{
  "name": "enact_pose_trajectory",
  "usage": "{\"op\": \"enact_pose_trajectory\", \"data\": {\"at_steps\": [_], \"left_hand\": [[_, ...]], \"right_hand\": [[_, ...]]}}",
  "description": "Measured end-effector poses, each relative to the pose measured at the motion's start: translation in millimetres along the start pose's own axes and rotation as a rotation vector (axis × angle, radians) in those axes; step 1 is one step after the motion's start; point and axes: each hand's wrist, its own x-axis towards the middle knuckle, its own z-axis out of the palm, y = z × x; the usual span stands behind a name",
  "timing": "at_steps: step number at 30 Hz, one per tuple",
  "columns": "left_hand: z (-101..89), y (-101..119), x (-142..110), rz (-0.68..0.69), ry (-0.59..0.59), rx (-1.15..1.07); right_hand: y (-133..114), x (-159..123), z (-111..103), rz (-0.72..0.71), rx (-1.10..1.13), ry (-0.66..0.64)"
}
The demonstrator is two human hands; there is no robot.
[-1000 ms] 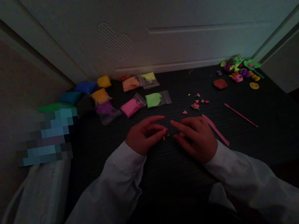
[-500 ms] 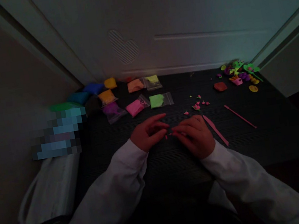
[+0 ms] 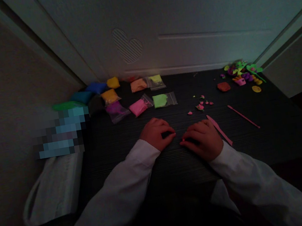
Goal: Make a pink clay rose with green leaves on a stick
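Note:
My left hand (image 3: 158,133) is closed in a pinch, and a tiny pink bit of clay (image 3: 175,134) shows at its fingertips. Just to the right, my right hand (image 3: 203,139) pinches another small pink bit of clay (image 3: 183,140). The fingertips of the two hands are apart, low over the dark tabletop. Beside my right hand lies a pink plastic modelling knife (image 3: 220,130). Beyond it are small pink-and-green clay flowers (image 3: 200,107) and a single pink bud (image 3: 190,113). Farther right rests a thin pink modelling stick (image 3: 243,116).
Bags of pink clay (image 3: 139,107), green clay (image 3: 160,100), purple clay (image 3: 114,110) and other colours stand at the back left. A reddish lump (image 3: 223,86) and colourful clay flowers (image 3: 241,73) occupy the back right. A white case (image 3: 56,186) sits left. A white panel (image 3: 181,15) rises behind.
My hands have drawn slightly apart at the fingertips. My left hand has moved right and its fingers have closed into a pinch. Pink bits between them are now at the fingertips.

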Motion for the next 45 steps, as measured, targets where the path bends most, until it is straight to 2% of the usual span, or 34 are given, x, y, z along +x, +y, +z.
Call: {"op": "enact_pose_trajectory", "data": {"at_steps": [9, 15, 23, 28, 35, 45], "left_hand": [[-3.0, 2.6, 3.0, -0.036, -0.003, -0.059], [-6.7, 4.5, 2.6, -0.237, 0.075, -0.168], [-13.5, 3.1, 5.9, -0.349, 0.128, -0.262], [-12.5, -3.2, 14.8, -0.342, 0.153, -0.264], [-9.2, -6.4, 21.3, -0.351, 0.157, -0.229], [-8.7, -7.0, 19.7, -0.335, 0.166, -0.242]], "right_hand": [[-3.0, 6.8, 6.3, -0.009, -0.096, -0.029], [-5.5, 8.9, 7.4, -0.024, -0.107, -0.053], [-3.6, -2.3, 0.7, 0.0, -0.082, -0.039], [-10.0, -13.6, -4.7, -0.014, -0.135, -0.102], [-18.3, -13.1, -5.7, -0.013, -0.24, -0.176], [-18.7, -13.4, -5.6, -0.037, -0.253, -0.168]]}}
